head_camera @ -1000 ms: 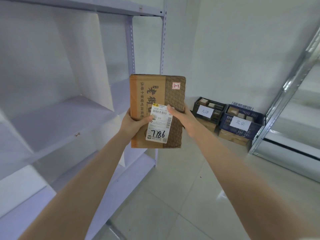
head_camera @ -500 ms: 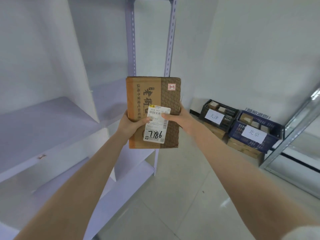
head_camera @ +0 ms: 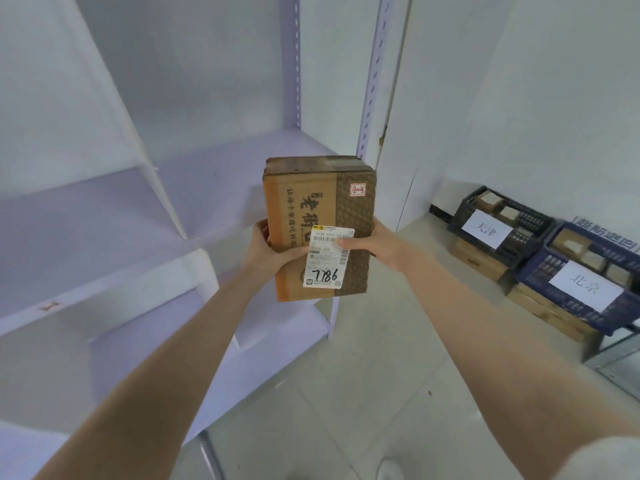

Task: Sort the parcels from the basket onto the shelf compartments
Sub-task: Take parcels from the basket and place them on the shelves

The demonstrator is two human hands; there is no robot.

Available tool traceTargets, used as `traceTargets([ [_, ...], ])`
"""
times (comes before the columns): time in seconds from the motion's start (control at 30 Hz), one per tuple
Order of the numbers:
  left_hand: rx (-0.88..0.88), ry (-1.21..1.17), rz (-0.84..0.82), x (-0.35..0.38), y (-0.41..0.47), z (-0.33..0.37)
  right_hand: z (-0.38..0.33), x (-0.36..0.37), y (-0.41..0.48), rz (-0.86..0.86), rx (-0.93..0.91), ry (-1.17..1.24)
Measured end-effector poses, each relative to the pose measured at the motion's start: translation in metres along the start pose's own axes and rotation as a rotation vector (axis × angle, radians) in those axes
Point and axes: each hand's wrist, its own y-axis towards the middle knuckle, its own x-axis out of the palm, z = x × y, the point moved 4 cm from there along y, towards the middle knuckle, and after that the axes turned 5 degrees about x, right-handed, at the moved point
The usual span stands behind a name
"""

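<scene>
A brown cardboard parcel [head_camera: 311, 209] with a white label reading 7186 and a small red "2-3" sticker is held upright in front of me. My left hand [head_camera: 268, 252] grips its left edge with the thumb on the front. On the right edge sits my right hand [head_camera: 372, 247], thumb across the label. The parcel hovers at the front of the white shelf [head_camera: 207, 188], over its right-hand compartment, beside a slanted white divider [head_camera: 138, 150].
Perforated uprights [head_camera: 372, 81] frame the shelf's right end. On the floor by the wall stand a black basket [head_camera: 502, 223] and a blue basket [head_camera: 595, 275], each with a paper sign and parcels inside. A metal rack's corner [head_camera: 616, 355] is at right.
The view has tipped down and closed in on the shelf. Both hands have carried the parcel forward toward the right-hand compartment, and its top edge now shows.
</scene>
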Motion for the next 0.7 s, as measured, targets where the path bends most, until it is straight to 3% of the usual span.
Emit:
traceTargets([
  [0.37,-0.221,0.074,0.228,0.069,-0.018,-0.058,0.059,-0.044,0.049,-0.238,0.079,-0.067],
  [0.57,-0.350,0.043,0.286,0.064,-0.038,-0.140,0.098,-0.022,0.073,-0.337,0.095,-0.199],
  [0.7,-0.416,0.110,0.333,0.059,-0.048,-0.143,0.114,0.001,0.092,-0.354,0.103,-0.299],
])
